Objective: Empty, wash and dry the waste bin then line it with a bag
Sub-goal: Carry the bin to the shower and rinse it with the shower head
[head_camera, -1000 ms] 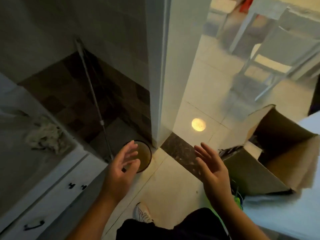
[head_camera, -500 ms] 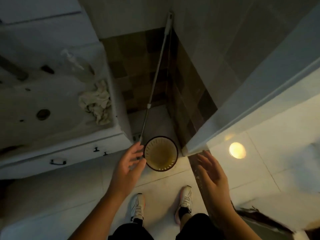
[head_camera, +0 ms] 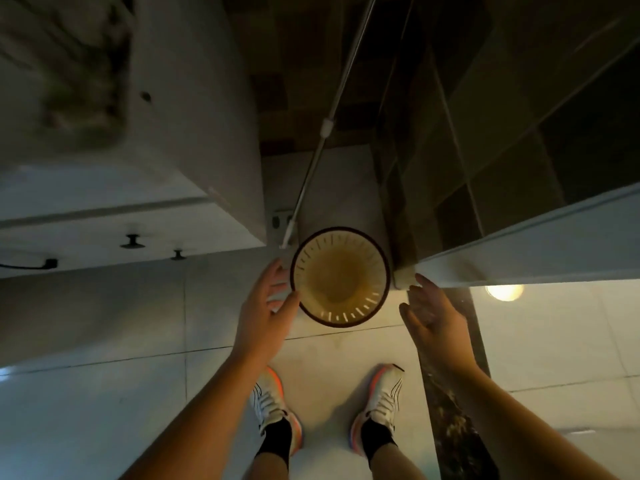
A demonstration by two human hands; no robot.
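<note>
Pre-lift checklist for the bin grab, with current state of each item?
1. Waste bin upright on the floor: ok.
2. Bin free of visible rubbish: ok, only the bare yellowish inside shows.
3. Left hand in place: ok, open, at the bin's left rim; contact cannot tell.
4. Right hand in place: not ok, open and apart from the bin's right side.
5. Mop handle clear of the lift path: cannot tell, its lower end stands right beside the rim.
6. Feet clear of the bin: ok, both stand short of it.
</note>
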